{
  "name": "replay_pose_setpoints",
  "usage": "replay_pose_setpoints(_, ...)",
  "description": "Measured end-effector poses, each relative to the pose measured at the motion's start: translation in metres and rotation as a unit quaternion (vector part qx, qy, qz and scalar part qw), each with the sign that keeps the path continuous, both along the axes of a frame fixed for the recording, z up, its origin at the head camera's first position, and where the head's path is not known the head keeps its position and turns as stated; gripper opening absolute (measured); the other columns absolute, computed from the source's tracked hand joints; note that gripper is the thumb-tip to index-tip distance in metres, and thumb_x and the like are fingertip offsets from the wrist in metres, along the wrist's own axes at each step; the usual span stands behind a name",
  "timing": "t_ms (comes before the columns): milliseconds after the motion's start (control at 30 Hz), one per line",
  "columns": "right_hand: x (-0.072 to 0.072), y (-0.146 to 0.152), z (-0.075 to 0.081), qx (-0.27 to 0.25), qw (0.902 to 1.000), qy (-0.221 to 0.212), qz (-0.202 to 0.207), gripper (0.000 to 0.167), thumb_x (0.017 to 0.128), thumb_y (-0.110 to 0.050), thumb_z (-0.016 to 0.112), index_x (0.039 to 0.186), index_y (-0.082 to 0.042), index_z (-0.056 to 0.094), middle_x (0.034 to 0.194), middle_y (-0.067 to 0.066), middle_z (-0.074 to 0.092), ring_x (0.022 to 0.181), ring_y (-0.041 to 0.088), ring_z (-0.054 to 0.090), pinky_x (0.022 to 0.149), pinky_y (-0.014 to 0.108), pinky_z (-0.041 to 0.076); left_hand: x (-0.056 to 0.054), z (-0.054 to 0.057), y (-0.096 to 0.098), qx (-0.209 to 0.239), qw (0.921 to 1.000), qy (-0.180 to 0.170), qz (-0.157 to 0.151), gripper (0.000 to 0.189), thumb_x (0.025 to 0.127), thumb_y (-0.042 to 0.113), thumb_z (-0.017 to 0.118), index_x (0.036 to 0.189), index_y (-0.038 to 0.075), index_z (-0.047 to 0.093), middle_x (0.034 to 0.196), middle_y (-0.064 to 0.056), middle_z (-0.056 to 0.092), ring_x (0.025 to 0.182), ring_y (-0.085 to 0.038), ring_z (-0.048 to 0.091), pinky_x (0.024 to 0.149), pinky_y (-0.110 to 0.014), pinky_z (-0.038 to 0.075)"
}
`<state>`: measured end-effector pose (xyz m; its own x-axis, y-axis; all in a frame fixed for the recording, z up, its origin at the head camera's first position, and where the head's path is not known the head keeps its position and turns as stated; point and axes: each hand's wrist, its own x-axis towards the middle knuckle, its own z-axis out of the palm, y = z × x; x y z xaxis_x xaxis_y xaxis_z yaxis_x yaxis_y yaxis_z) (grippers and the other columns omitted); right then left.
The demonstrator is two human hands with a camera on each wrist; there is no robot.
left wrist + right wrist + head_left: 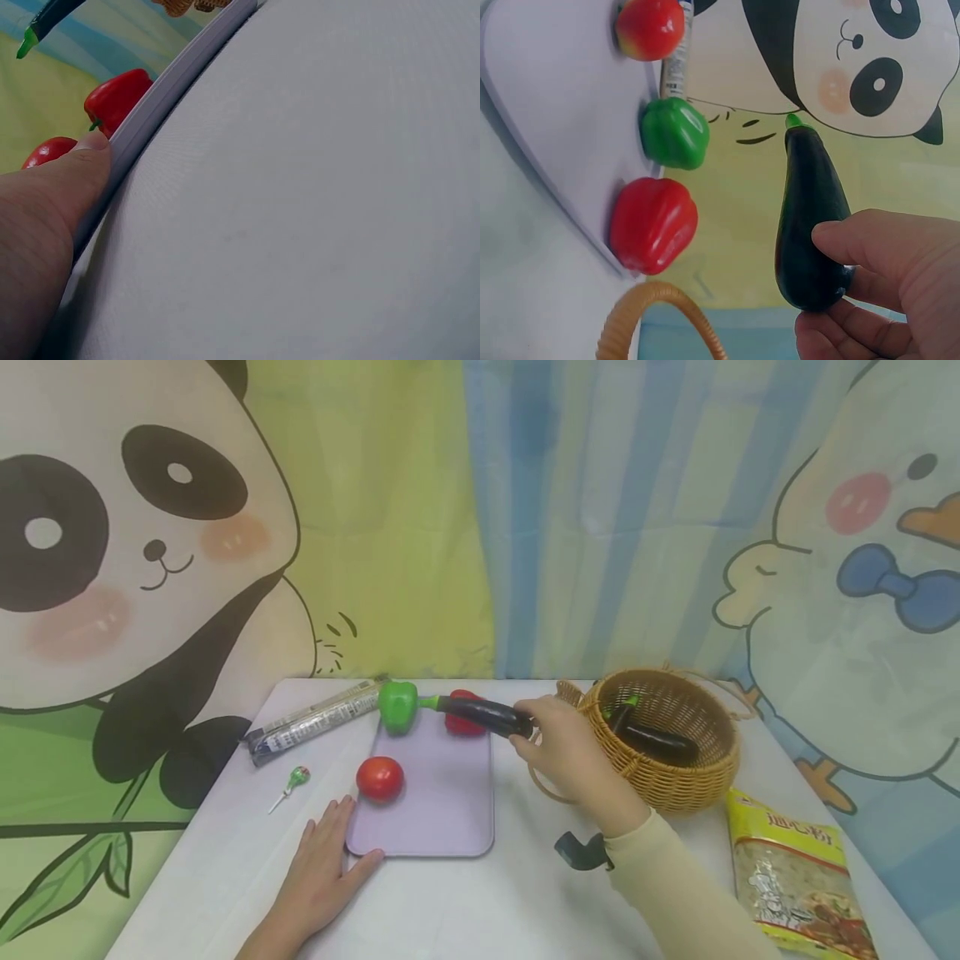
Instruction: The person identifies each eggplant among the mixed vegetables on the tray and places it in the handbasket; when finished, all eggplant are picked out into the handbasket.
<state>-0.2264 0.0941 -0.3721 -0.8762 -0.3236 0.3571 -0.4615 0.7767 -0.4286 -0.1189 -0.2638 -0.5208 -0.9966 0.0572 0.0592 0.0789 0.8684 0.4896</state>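
Observation:
Between the thumb and fingers of my right hand (564, 746) is the blunt end of a dark eggplant (487, 714); its green stem points left, in front of the red bell pepper (459, 723) in the head view. Fingers spread, my left hand (318, 864) rests at the near left corner of the lilac tray (442, 810), thumb at its rim in the left wrist view. A tomato (380, 779) sits on the tray's left side. At the tray's far left corner is a green bell pepper (398, 707); the red pepper lies at the far right.
Right of the tray stands a wicker basket (667, 789) with eggplants (660, 743) inside. A yellow food packet (802, 877) lies at the right, a black curved object (581, 852) near my right sleeve. Leftward are a lollipop (296, 778) and a long silver packet (315, 723).

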Motion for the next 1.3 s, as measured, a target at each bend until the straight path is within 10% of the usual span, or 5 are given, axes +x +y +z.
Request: replay_pose_setpoints(1300,0.006,0.089,0.015,-0.01,0.9944,-0.02,-0.103,0.04,0.091,-0.02,0.079,0.129,-0.008,0.071,0.118,0.014,0.074,0.099,0.03,0.07,0.085,0.049,0.059,0.001,-0.001,-0.001,0.01,0.9997,0.02,-0.012,0.097,0.097,0.06,0.066,0.163,0.0,0.028,0.169,-0.026,0.031,0.159,-0.05,0.02,0.129,-0.069,0.012)
